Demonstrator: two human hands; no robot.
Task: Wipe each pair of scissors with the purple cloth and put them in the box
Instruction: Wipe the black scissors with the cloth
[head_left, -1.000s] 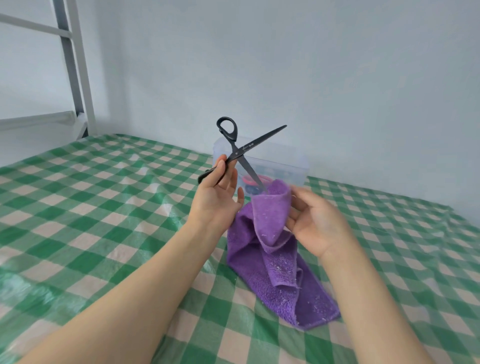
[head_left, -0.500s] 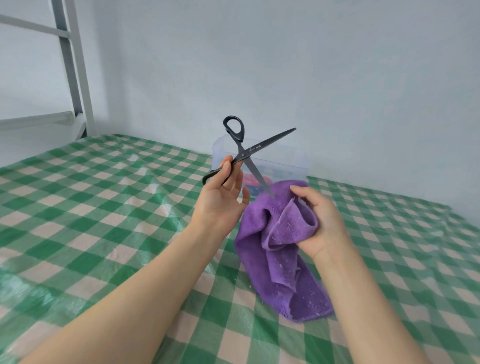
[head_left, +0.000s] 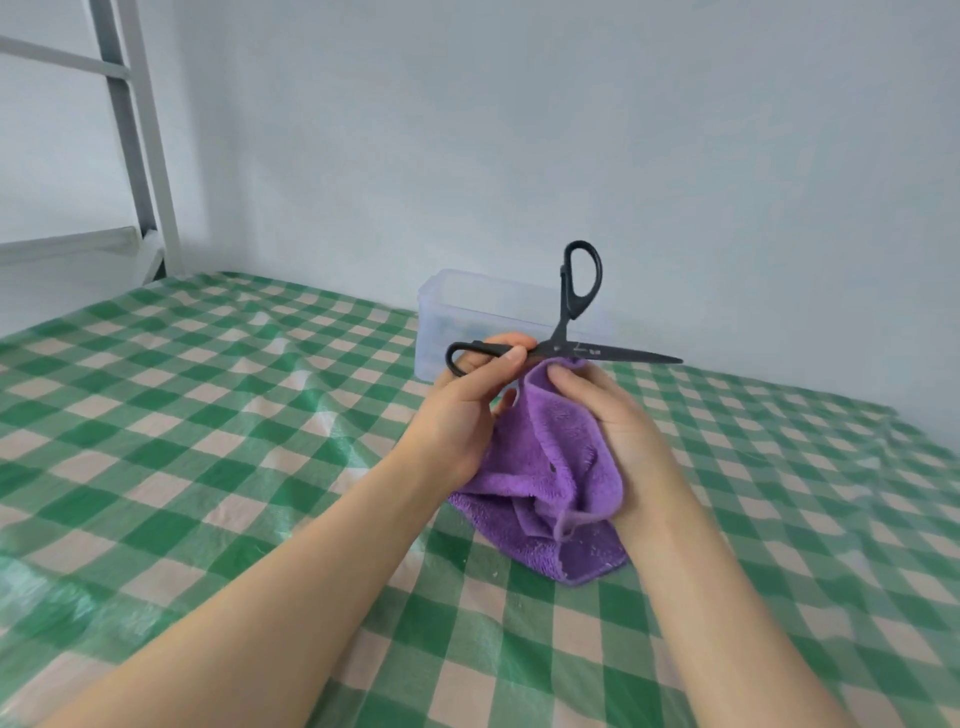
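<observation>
Two hands meet above the table (head_left: 208, 415), which is covered in a glossy green-and-white check. The left hand (head_left: 462, 415) pinches the scissors (head_left: 558, 349) by the shank of one handle, thumb on top and fingers curled beneath. That handle's loop sticks out to the left of the thumb. The scissors are black and spread wide open. One blade lies level and points right, past the right hand (head_left: 618, 421), while the other handle stands almost upright, its loop the highest part of the tool. The second blade runs down from the pivot and is hidden behind the cloth (head_left: 561, 457).

The right hand grips the cloth, fingers curled over its top fold just under the pivot. Whether they touch the underside of the level blade or only come close, I cannot tell. The purple cloth hangs bunched between the two hands, and its lower end rests crumpled on the table.

The box (head_left: 457, 312), of clear plastic, stands on the table behind the hands, close to the pale wall (head_left: 519, 130). The scissors are held up in front of it, off the table and outside the box. Something bluish shows dimly through its side, too blurred to name. At the far left stands a white metal frame (head_left: 140, 156).
</observation>
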